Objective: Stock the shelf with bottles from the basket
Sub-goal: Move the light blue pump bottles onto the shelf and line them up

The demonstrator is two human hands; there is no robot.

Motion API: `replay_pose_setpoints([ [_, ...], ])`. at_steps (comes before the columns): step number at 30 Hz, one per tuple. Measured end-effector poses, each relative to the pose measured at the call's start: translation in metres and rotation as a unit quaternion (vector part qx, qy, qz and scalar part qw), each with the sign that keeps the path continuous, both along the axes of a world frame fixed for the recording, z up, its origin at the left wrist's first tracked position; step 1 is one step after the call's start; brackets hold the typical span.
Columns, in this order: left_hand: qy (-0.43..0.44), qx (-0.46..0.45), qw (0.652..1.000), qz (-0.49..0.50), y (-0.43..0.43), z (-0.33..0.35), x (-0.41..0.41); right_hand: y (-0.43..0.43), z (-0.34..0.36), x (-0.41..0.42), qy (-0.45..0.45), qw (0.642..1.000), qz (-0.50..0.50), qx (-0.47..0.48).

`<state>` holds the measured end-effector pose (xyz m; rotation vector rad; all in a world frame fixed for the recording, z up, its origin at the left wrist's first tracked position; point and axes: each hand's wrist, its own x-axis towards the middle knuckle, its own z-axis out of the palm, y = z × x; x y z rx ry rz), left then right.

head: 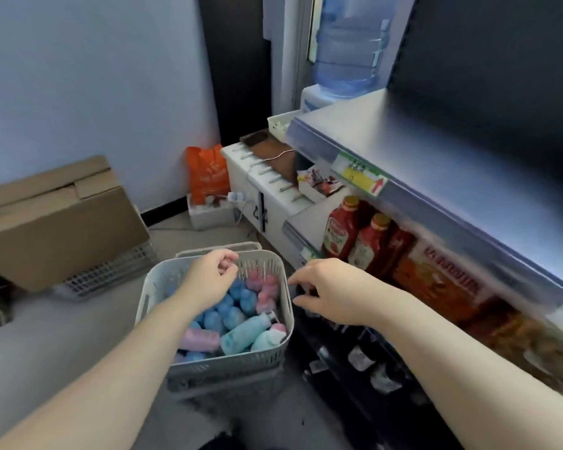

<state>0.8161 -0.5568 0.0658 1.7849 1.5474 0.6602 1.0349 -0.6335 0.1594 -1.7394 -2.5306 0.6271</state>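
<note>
A pale grey slatted basket (pixel 275 350) stands on the floor in front of me, filled with several blue, teal and pink bottles (pixel 241 336). My left hand (pixel 210 279) hovers over the basket's far left part, fingers loosely curled, holding nothing. My right hand (pixel 330 292) hangs just right of the basket rim with relaxed, bent fingers and is empty too. The shelf unit (pixel 436 151) rises on the right. Its top board is bare, and the lower level holds red ketchup bottles (pixel 361 238) and packaged goods.
A cardboard box (pixel 52 219) lies on a white crate at the left. An orange bag (pixel 208 173), a white low cabinet (pixel 267 190) and a water dispenser with a blue jug (pixel 348 50) stand at the back. Dark lower shelving with small packets sits below my right arm.
</note>
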Motion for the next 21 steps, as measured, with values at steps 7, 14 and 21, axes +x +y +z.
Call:
replay_pose_setpoints([
  [7,0.093,-0.165,0.982,-0.030,0.006,-0.084,-0.072,0.053,-0.100,-0.048,-0.052,0.989,-0.056,-0.126],
  [14,0.131,-0.237,0.955,-0.122,0.032,-0.122,-0.109,0.083,-0.201,-0.078,-0.139,0.950,-0.112,-0.257],
  [21,0.177,-0.257,0.923,-0.226,0.065,-0.150,-0.100,0.077,-0.233,-0.086,-0.135,0.915,-0.211,-0.318],
])
